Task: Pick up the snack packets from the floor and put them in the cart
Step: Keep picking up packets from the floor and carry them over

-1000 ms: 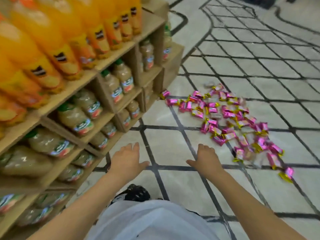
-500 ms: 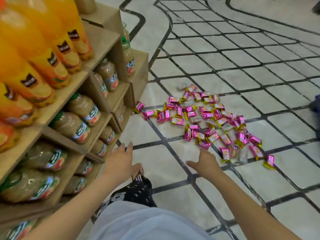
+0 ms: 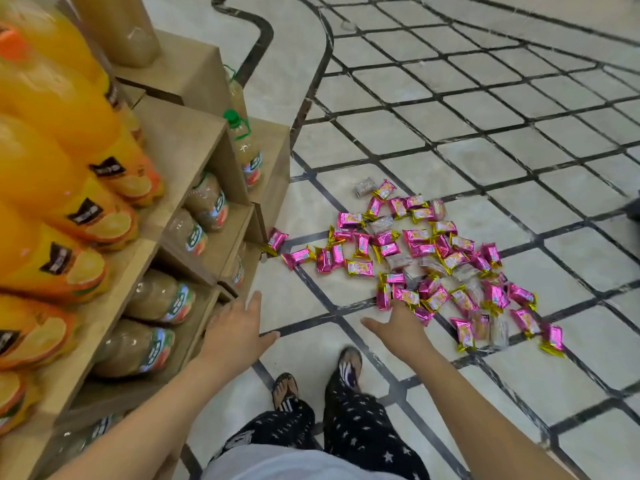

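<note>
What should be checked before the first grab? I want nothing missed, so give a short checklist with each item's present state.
1. Both hands free: ok, left hand and right hand are open and hold nothing.
2. Snack packets in view on the floor: ok.
3. Right hand nearest the pile: ok.
4. Stray packet by the shelf noted: ok.
5. Cart in view: not ok.

A shop aisle, wooden shelves at left of the frame stocked with rows of orange juice bottles and paler drink bottles, pale tiled floor with dark lines
</note>
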A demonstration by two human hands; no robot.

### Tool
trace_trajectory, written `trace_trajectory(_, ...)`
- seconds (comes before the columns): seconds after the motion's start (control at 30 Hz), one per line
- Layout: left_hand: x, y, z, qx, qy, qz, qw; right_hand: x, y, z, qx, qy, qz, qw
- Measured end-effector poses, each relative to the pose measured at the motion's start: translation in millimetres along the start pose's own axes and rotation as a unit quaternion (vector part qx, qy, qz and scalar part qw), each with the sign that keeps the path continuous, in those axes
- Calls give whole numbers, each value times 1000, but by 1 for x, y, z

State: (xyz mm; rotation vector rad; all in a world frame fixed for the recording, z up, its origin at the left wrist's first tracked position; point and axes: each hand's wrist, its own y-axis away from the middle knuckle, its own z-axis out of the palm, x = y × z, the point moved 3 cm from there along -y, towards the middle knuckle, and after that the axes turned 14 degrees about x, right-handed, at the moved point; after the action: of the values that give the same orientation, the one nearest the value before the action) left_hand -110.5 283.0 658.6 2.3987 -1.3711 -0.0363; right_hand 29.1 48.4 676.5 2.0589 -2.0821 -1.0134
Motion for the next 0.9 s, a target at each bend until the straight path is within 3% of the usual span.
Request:
trace_trajectory(0.33, 30, -159, -5, -66, -60, 2, 996, -33, -178, -9, -36, 61, -2, 997)
trace_trajectory(0.57, 41, -295, 20, -94, 1, -34, 995, -65, -324, 21, -85, 99, -37, 991)
trace_trajectory(0.73, 21, -390, 101, -82, 33, -37, 995, -59, -422, 112, -109, 91, -24, 990)
trace_trajectory(0.9, -10, -487, 248, -71, 17, -5, 997, -18, -517, 264, -123, 72, 12, 990)
